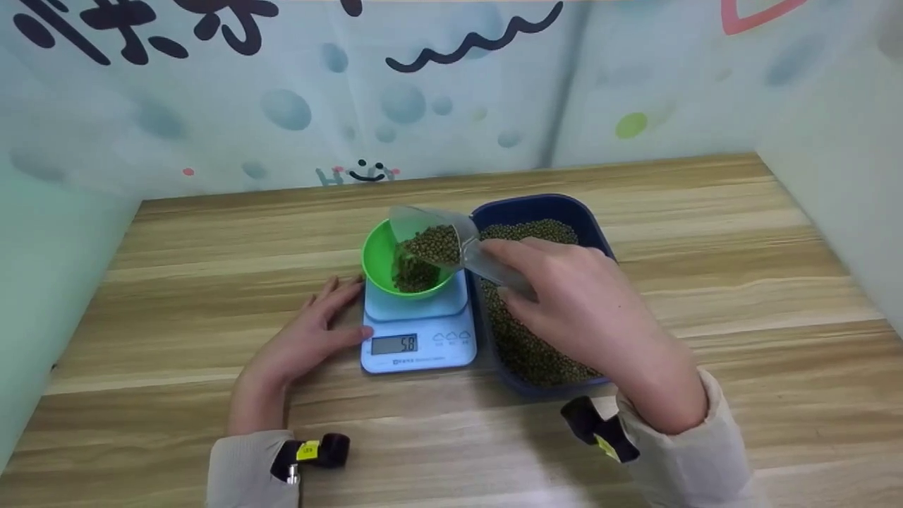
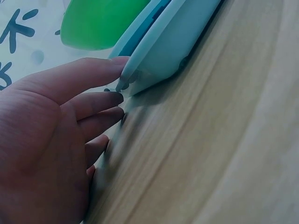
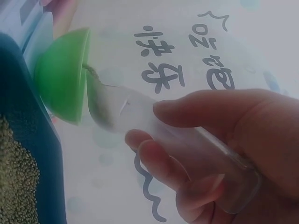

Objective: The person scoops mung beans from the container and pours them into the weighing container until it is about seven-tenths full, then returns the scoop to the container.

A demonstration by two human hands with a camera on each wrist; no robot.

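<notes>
Scoop (image 1: 468,243): clear, with tiny round beans (image 1: 437,244), tipped over green bowl (image 1: 377,262).
Right hand (image 1: 582,303): curled around it.
Left hand (image 2: 51,121): spread, touching flat scale (image 2: 166,53); left wrist view cuts off both.
Bowl inside: hidden in right wrist view.

Count: one digital kitchen scale (image 1: 417,324) with one display (image 1: 394,344) and three cloud icons (image 1: 451,336), one green bowl (image 1: 377,262), one clear scoop (image 1: 488,264), one dark blue tub (image 1: 557,204), one desk (image 1: 176,317). Mung beans (image 1: 540,349) in three lots, single beans too many to count. Two hands, one left hand (image 1: 307,342) and one right hand (image 1: 585,303), two sleeves (image 1: 247,467), two black wrist cameras (image 1: 334,450).
</notes>
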